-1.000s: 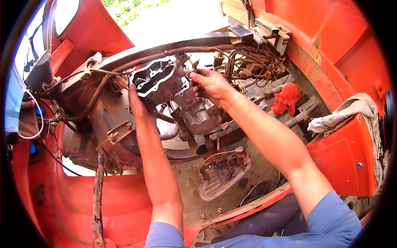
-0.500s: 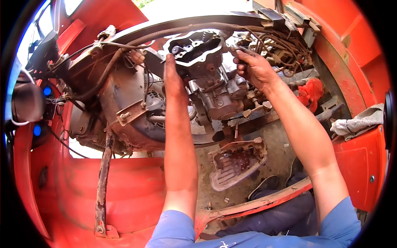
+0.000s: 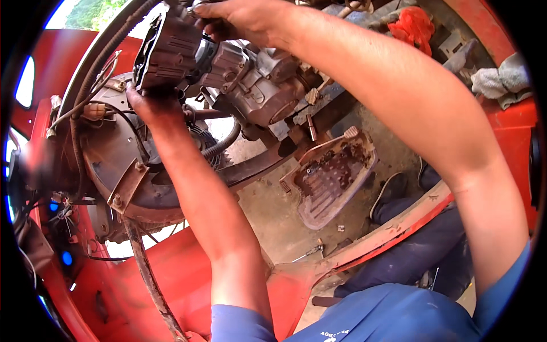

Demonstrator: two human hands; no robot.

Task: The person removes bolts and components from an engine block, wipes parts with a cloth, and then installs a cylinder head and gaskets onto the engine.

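Note:
The engine's cylinder head point(image 3: 165, 57), a dark ribbed metal block with a pale rim, is tilted at the upper left. My left hand point(image 3: 156, 105) grips its lower end, thumb on the rim side and fingers partly hidden underneath. Near the top edge my right hand point(image 3: 242, 20) is closed beside the upper end of the head, fingertips pinched on something small that I cannot make out. Below and to the right of the head is the grey engine casing point(image 3: 256, 94).
A dirty plastic cover point(image 3: 336, 182) lies on the floor below the engine. A curved red frame rail point(image 3: 393, 228) crosses in front of my legs. A red bag point(image 3: 411, 28) and grey rag point(image 3: 501, 82) are at the right. Cables point(image 3: 85, 97) run along the left.
The view has swung, so the engine appears further left and tilted. My right hand stays closed by the head's far side; my left hand remains at its lower end.

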